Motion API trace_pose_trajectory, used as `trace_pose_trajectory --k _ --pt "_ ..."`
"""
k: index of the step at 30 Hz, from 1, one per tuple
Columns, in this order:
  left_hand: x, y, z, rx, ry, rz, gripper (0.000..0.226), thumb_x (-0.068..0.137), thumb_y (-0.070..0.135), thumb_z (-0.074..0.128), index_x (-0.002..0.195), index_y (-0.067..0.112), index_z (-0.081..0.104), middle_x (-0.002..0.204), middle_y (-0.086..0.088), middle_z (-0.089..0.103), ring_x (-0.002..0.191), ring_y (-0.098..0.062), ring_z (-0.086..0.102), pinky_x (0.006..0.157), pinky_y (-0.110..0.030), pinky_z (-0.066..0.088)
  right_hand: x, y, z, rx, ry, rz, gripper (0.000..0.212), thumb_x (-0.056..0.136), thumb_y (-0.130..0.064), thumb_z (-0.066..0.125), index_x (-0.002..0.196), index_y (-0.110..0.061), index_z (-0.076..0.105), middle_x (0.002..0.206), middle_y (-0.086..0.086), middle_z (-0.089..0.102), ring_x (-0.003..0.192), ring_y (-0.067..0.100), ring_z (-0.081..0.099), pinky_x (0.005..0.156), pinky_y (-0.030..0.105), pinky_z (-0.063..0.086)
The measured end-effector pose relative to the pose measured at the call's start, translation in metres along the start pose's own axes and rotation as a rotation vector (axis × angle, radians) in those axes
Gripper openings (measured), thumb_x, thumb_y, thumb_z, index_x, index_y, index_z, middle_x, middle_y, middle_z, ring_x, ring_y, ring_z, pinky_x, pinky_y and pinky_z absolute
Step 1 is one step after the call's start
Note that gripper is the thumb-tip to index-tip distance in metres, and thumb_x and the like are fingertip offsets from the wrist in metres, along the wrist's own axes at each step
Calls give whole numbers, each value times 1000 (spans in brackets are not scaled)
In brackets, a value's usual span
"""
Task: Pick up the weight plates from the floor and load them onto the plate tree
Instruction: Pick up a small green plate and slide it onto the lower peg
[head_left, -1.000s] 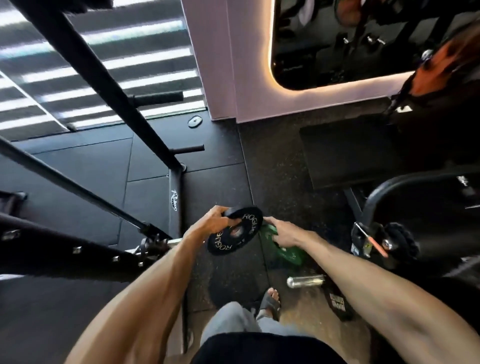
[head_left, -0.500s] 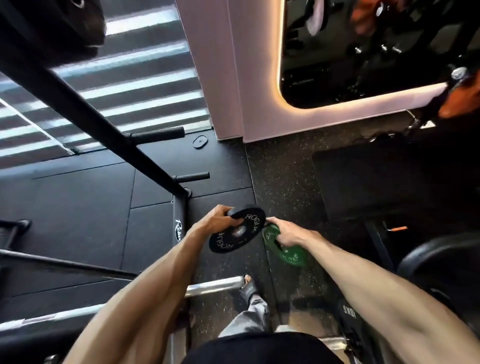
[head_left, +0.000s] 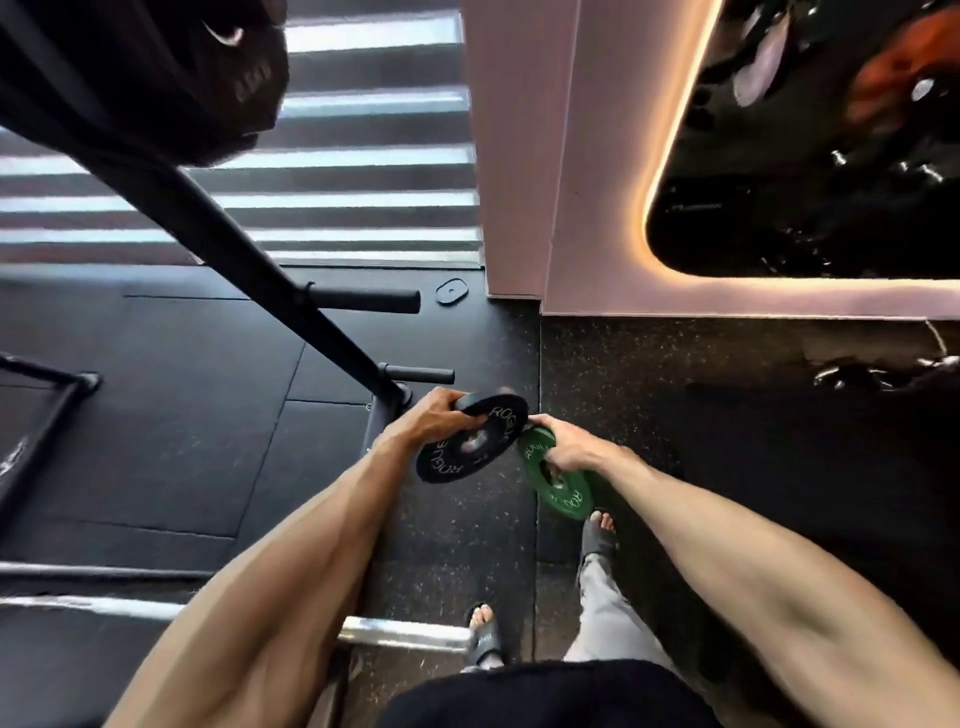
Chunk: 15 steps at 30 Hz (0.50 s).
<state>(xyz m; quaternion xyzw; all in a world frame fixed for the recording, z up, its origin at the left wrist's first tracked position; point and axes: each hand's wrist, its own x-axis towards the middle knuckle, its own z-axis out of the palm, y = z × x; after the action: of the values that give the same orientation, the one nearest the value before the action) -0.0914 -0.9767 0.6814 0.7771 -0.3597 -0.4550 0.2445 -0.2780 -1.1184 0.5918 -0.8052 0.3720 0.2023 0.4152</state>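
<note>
My left hand (head_left: 431, 418) grips the rim of a small black weight plate (head_left: 475, 439) with white lettering, holding it off the floor at mid-frame. Beside it my right hand (head_left: 569, 447) holds a smaller green weight plate (head_left: 558, 480), fingers curled through its centre hole. The two plates nearly touch. The plate tree's slanted black post (head_left: 218, 228) runs from top left down to its base just left of my left hand. Two bare pegs stick out to the right, an upper peg (head_left: 366, 300) and a lower peg (head_left: 418, 374). A large black plate (head_left: 208, 73) hangs high on the post.
A chrome barbell sleeve (head_left: 405, 639) lies low on the floor by my sandalled left foot (head_left: 483, 636). A pink wall (head_left: 524, 156) with a lit mirror (head_left: 810, 156) stands ahead on the right. A small flat disc (head_left: 451, 291) lies on the black mat near the wall.
I have stepped forward and stood up. The tree's pegs and the wall are closer, and the big plate on the post came into view. Both hands kept hold of their plates.
</note>
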Motion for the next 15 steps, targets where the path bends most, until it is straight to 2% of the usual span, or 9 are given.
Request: trace_pose_trajectory --k 6,8,10,12,15 --pt "49 26 -18 -156 140 -134 24 88 17 71 111 8 73 100 -15 75 80 -23 69 87 -45 57 75 -10 -70 -100 -122 -104 87 73 2 53 141 -50 36 127 1 64 110 23 63 92 35 55" --pt "61 36 -22 -193 181 -157 25 90 15 69 114 9 72 98 -12 74 78 -21 67 86 -41 57 96 -15 -92 -143 -139 -143 86 72 -1 51 140 -52 36 128 1 64 112 23 63 94 37 54" --pt "69 42 -25 -249 240 -180 28 90 16 69 118 10 71 95 -8 73 76 -18 67 85 -39 56 114 -25 -110 -186 -182 -194 85 74 1 51 143 -46 37 129 3 63 113 24 62 95 36 53" --pt "76 44 -29 -294 296 -210 30 90 19 70 118 12 71 97 -8 74 78 -19 67 86 -40 56 131 -35 -125 -224 -233 -224 86 75 3 53 145 -43 36 127 5 62 111 25 61 94 37 54" --pt "89 44 -39 -311 359 -261 32 89 27 72 118 17 72 102 -7 76 88 -24 71 90 -41 55 159 -50 -141 -252 -285 -257 87 74 0 54 144 -47 34 127 4 61 106 26 61 88 37 57"
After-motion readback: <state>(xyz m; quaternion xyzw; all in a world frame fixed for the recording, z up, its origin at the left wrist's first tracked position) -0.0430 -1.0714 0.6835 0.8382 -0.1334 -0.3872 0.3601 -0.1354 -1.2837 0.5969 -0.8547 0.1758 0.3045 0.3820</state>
